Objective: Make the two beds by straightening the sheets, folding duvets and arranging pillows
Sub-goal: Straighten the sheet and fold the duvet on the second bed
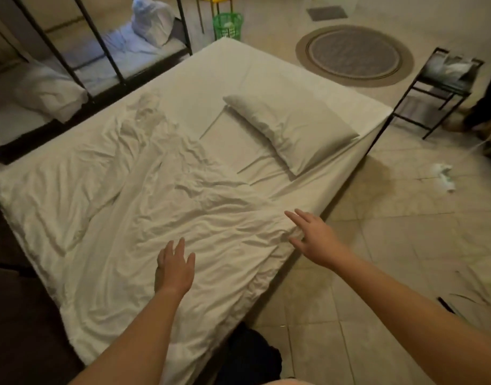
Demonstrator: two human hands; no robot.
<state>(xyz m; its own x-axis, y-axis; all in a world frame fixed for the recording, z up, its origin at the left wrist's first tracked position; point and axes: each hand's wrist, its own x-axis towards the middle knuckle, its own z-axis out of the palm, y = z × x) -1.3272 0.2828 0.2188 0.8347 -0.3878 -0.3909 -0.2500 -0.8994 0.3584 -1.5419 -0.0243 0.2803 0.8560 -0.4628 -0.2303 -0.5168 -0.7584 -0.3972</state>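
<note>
A low bed with a white fitted sheet [224, 70] fills the middle of the view. A crumpled white duvet [144, 207] covers its near half. One white pillow [291, 129] lies at an angle near the right edge. My left hand [174, 268] hovers over the duvet, fingers spread and empty. My right hand [313, 237] reaches to the duvet's right edge with fingers apart; whether the thumb touches the fabric I cannot tell. A second bed [80, 65] with a black metal frame stands at the upper left, bearing white pillows [51, 93].
Tiled floor lies right of the bed, with a round rug [355, 55], a black metal side table [444, 84], a green basket [228, 25] and crumpled paper [444, 176]. A dark bundle [249, 354] sits by the bed's near corner. Someone's dark-clothed leg [488, 107] shows at the right edge.
</note>
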